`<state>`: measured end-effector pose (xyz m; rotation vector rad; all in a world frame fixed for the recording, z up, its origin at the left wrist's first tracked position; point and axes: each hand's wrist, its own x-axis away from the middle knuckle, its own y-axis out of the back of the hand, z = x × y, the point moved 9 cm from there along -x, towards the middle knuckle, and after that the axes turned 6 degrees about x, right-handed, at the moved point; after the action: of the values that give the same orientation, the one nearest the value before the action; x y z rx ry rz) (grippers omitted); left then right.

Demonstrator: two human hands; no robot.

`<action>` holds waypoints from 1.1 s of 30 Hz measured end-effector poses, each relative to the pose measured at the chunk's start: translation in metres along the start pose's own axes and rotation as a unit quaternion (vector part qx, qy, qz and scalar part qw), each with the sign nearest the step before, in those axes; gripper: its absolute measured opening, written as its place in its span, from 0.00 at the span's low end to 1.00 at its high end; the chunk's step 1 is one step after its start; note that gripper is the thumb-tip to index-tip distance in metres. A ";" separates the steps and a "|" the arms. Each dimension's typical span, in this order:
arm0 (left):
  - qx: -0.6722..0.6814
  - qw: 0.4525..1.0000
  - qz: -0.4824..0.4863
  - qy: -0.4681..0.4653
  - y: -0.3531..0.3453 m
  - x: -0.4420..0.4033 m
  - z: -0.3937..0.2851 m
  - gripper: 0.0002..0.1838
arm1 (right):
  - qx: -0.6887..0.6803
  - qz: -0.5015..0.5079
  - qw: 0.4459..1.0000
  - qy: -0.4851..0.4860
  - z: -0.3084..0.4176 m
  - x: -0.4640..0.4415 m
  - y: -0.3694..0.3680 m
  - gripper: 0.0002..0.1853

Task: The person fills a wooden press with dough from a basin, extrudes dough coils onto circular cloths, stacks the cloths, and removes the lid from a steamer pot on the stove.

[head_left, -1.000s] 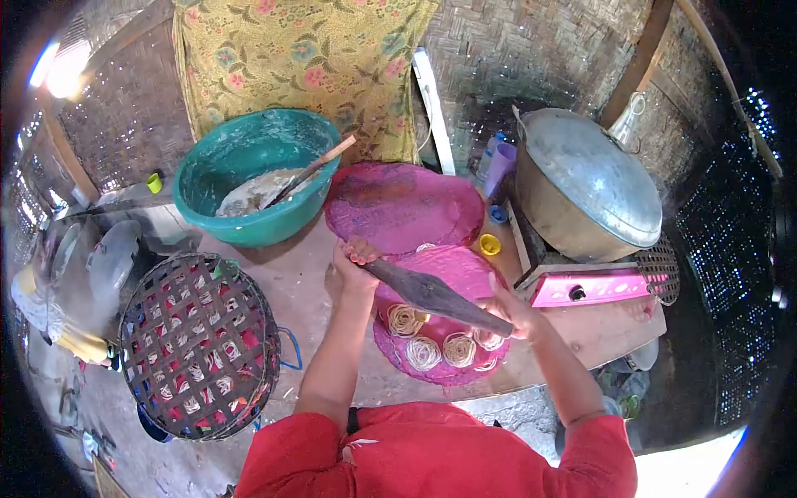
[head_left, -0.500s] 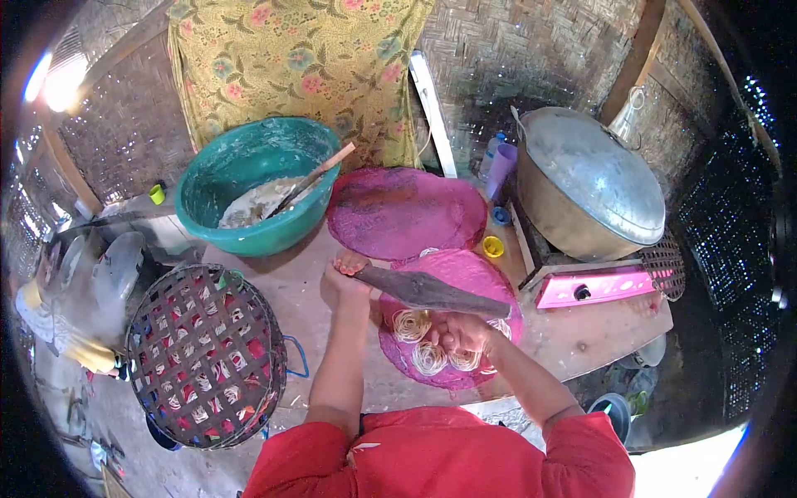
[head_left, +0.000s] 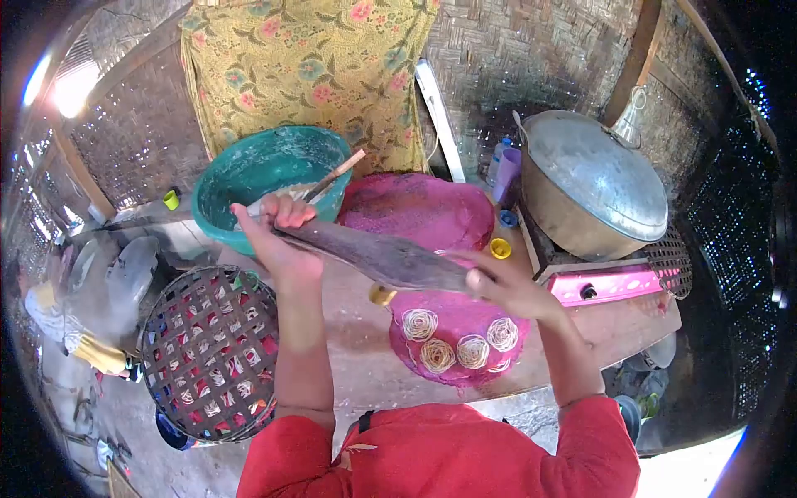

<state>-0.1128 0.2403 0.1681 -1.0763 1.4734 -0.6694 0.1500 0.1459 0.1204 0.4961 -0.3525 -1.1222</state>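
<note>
While the fingers (head_left: 292, 212) of the person's left hand (head_left: 284, 241) clamp one end of a dark, elongated wooden board (head_left: 390, 259), those of the right hand (head_left: 513, 290) grip its other end, holding it slantwise above the table (head_left: 357, 353). Between both sets of fingers, a gold-coloured metal cylinder (head_left: 382, 294) shows beneath the board. Nearer the person than the right fingers, round coils of pale strands (head_left: 437, 355) rest on a bright-pink, rounded sheet (head_left: 455, 311).

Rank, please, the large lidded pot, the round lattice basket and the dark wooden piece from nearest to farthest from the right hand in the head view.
From the right hand:
1. Dark wooden piece: its end is right at the hand.
2. Large lidded pot: right, farther back.
3. Round lattice basket: far left.
</note>
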 end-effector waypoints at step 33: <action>-0.808 0.526 0.231 0.131 -0.050 0.043 0.034 0.12 | 0.029 -0.069 0.906 0.416 0.226 -0.095 0.034 0.24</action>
<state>-0.0647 0.1866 0.1862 -1.7129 2.4634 1.4232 0.0236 0.1992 0.3262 1.0085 0.4050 -0.9361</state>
